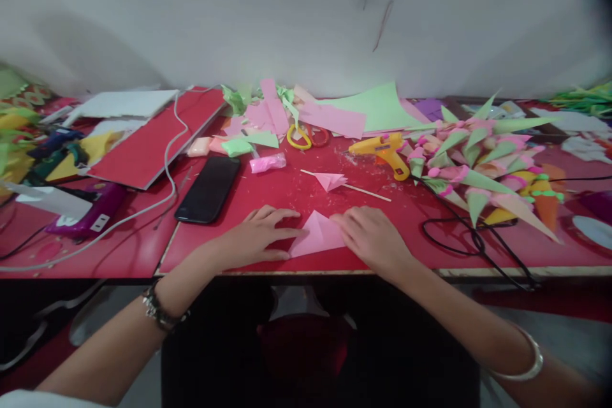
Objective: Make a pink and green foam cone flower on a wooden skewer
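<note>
A folded pink paper triangle [317, 235] lies flat near the front edge of the red table [296, 191]. My left hand [261, 234] rests on the table at the paper's left corner, fingers stretched out flat. From the other side, my right hand [369, 236] presses its fingertips onto the paper's right edge, fingers also extended. Just beyond lies a thin wooden stick with a small pink folded piece [331, 181] on it.
A black phone [209, 189] lies to the left, a yellow glue gun [384, 152] with its black cord [473, 239] to the right. Green and pink paper cones [478, 166] pile at right. Scissors [308, 136], paper scraps and sheets sit at the back by the wall.
</note>
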`<action>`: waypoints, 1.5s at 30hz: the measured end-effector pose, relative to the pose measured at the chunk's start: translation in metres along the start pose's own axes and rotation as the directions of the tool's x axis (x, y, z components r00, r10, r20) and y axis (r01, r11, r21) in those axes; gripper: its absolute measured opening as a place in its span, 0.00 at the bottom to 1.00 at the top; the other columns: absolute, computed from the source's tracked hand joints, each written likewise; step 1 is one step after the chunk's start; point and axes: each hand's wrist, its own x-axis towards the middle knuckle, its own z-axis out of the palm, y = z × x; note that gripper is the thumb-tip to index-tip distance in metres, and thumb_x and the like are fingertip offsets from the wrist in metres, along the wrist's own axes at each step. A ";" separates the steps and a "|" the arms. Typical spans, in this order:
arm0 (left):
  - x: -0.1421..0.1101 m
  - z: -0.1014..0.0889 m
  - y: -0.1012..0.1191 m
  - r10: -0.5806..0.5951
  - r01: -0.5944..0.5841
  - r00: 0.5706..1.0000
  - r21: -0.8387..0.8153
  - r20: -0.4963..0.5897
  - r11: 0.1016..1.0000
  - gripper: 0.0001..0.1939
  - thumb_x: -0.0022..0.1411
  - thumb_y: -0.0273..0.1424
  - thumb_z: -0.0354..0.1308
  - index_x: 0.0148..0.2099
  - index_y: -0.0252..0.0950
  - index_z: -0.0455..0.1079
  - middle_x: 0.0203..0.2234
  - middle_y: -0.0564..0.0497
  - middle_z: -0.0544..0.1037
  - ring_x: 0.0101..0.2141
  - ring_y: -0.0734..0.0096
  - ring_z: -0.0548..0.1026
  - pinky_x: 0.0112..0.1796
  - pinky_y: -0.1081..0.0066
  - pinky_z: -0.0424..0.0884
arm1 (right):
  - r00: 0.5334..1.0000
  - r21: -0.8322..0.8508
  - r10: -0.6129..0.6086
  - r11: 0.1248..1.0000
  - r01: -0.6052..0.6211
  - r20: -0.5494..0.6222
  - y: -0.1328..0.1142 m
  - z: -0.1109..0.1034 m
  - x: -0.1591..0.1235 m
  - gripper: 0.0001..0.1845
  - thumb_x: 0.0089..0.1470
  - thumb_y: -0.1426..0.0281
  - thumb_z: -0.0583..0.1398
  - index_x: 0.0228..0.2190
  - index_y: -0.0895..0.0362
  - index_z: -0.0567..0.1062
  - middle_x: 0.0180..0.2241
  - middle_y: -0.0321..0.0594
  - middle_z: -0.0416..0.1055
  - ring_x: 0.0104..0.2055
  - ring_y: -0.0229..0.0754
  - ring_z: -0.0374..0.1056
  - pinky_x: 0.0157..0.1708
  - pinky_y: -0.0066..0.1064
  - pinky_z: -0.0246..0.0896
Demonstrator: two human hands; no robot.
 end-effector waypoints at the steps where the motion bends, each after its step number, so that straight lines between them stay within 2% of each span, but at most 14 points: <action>1: 0.001 -0.001 0.000 -0.004 0.004 1.000 0.009 0.018 1.000 0.24 0.57 0.39 0.51 0.57 0.57 0.54 0.56 0.54 0.56 0.53 0.59 0.53 0.53 0.57 0.49 | 0.994 -0.019 -0.105 0.994 0.106 0.012 -0.002 -0.002 0.000 0.17 0.55 0.76 0.49 0.44 0.53 0.69 0.37 0.43 0.68 0.39 0.44 0.61 0.43 0.38 0.50; 3: 0.002 -0.002 0.001 -0.013 0.011 0.999 0.030 0.050 0.999 0.25 0.57 0.39 0.52 0.57 0.57 0.54 0.57 0.54 0.55 0.53 0.57 0.53 0.52 0.56 0.49 | 0.953 0.007 -0.296 0.955 0.296 0.072 -0.008 -0.004 0.000 0.21 0.55 0.78 0.48 0.47 0.48 0.67 0.40 0.41 0.68 0.43 0.43 0.60 0.47 0.39 0.48; 5: 0.003 -0.003 0.002 -0.014 0.011 0.998 0.049 0.062 0.999 0.26 0.56 0.39 0.52 0.57 0.58 0.53 0.57 0.54 0.54 0.53 0.56 0.53 0.52 0.55 0.50 | 0.915 0.059 -0.382 0.924 0.378 0.128 -0.016 -0.006 0.002 0.22 0.56 0.77 0.48 0.50 0.48 0.65 0.41 0.40 0.69 0.43 0.42 0.60 0.47 0.37 0.50; 9: 0.003 -0.003 0.001 -0.006 0.003 0.998 0.056 0.063 0.998 0.26 0.57 0.39 0.51 0.57 0.57 0.52 0.57 0.53 0.53 0.53 0.55 0.52 0.51 0.54 0.51 | 0.897 0.090 -0.410 0.912 0.400 0.164 -0.029 -0.005 0.008 0.20 0.56 0.75 0.49 0.50 0.52 0.65 0.42 0.42 0.69 0.42 0.43 0.61 0.44 0.38 0.54; 13: 0.003 -0.004 0.000 0.011 -0.015 0.997 0.054 0.078 0.998 0.26 0.58 0.40 0.50 0.58 0.55 0.51 0.58 0.51 0.53 0.53 0.55 0.52 0.50 0.53 0.52 | 0.895 0.072 -0.422 0.907 0.416 0.143 -0.033 -0.004 0.008 0.19 0.55 0.75 0.50 0.48 0.54 0.66 0.41 0.43 0.69 0.41 0.43 0.61 0.43 0.39 0.56; 17: 0.003 -0.005 0.001 0.006 -0.010 0.996 0.043 0.086 0.999 0.26 0.58 0.42 0.49 0.59 0.55 0.50 0.58 0.52 0.52 0.54 0.55 0.51 0.51 0.54 0.51 | 0.921 0.074 -0.374 0.927 0.367 0.107 -0.022 -0.006 -0.001 0.20 0.53 0.77 0.51 0.46 0.53 0.69 0.42 0.43 0.69 0.43 0.44 0.61 0.43 0.37 0.58; 27: 0.002 -0.003 -0.001 -0.035 0.035 0.996 0.003 0.083 0.999 0.34 0.57 0.46 0.47 0.63 0.48 0.39 0.59 0.49 0.52 0.54 0.55 0.51 0.52 0.55 0.48 | 0.982 -0.001 -0.180 0.984 0.181 0.057 0.014 -0.023 -0.038 0.20 0.50 0.79 0.50 0.42 0.54 0.73 0.44 0.47 0.67 0.47 0.49 0.61 0.43 0.41 0.61; 34: 0.004 -0.010 0.003 -0.064 0.066 0.992 -0.014 0.109 0.998 0.34 0.56 0.45 0.49 0.62 0.45 0.44 0.58 0.47 0.53 0.54 0.53 0.51 0.52 0.53 0.48 | 0.998 0.017 -0.036 0.999 0.035 0.056 0.033 -0.028 -0.057 0.21 0.50 0.78 0.50 0.43 0.54 0.73 0.44 0.48 0.66 0.46 0.48 0.63 0.42 0.42 0.62; 38: 0.006 -0.012 0.006 -0.064 0.070 0.992 -0.044 0.112 0.997 0.33 0.55 0.42 0.52 0.61 0.45 0.47 0.58 0.47 0.53 0.55 0.53 0.50 0.53 0.52 0.48 | 0.987 0.126 0.135 0.981 -0.145 0.082 0.026 -0.033 -0.051 0.16 0.53 0.73 0.50 0.40 0.57 0.73 0.43 0.48 0.67 0.44 0.47 0.65 0.43 0.40 0.62; 40: 0.008 -0.007 0.012 -0.061 0.064 0.997 -0.072 0.053 0.995 0.33 0.54 0.40 0.54 0.60 0.44 0.49 0.57 0.46 0.54 0.55 0.54 0.51 0.53 0.54 0.49 | 0.976 0.214 0.204 0.952 -0.217 0.082 0.017 -0.033 -0.043 0.17 0.53 0.68 0.52 0.44 0.58 0.69 0.44 0.48 0.66 0.47 0.47 0.63 0.47 0.41 0.60; 42: 0.013 0.001 0.022 -0.067 0.057 0.993 -0.110 -0.092 0.992 0.31 0.53 0.38 0.55 0.58 0.41 0.53 0.55 0.44 0.55 0.55 0.56 0.52 0.53 0.58 0.52 | 0.968 0.278 0.230 0.928 -0.249 0.100 0.006 -0.030 -0.033 0.27 0.50 0.66 0.56 0.52 0.57 0.60 0.49 0.48 0.64 0.52 0.49 0.59 0.49 0.43 0.57; 43: 0.017 0.005 0.027 -0.074 0.051 0.982 -0.131 -0.177 0.990 0.29 0.53 0.38 0.55 0.57 0.39 0.56 0.54 0.44 0.56 0.54 0.57 0.53 0.52 0.59 0.54 | 0.966 0.292 0.236 0.921 -0.257 0.106 0.001 -0.027 -0.028 0.30 0.49 0.66 0.57 0.53 0.56 0.58 0.50 0.48 0.63 0.52 0.50 0.58 0.50 0.44 0.56; 45: 0.026 0.013 0.037 -0.093 0.039 0.943 -0.172 -0.319 0.984 0.23 0.53 0.36 0.56 0.51 0.36 0.62 0.49 0.43 0.61 0.49 0.60 0.59 0.49 0.62 0.58 | 0.961 0.338 0.256 0.899 -0.277 0.106 -0.009 -0.020 -0.019 0.28 0.48 0.69 0.57 0.52 0.56 0.59 0.49 0.48 0.64 0.52 0.50 0.58 0.50 0.45 0.54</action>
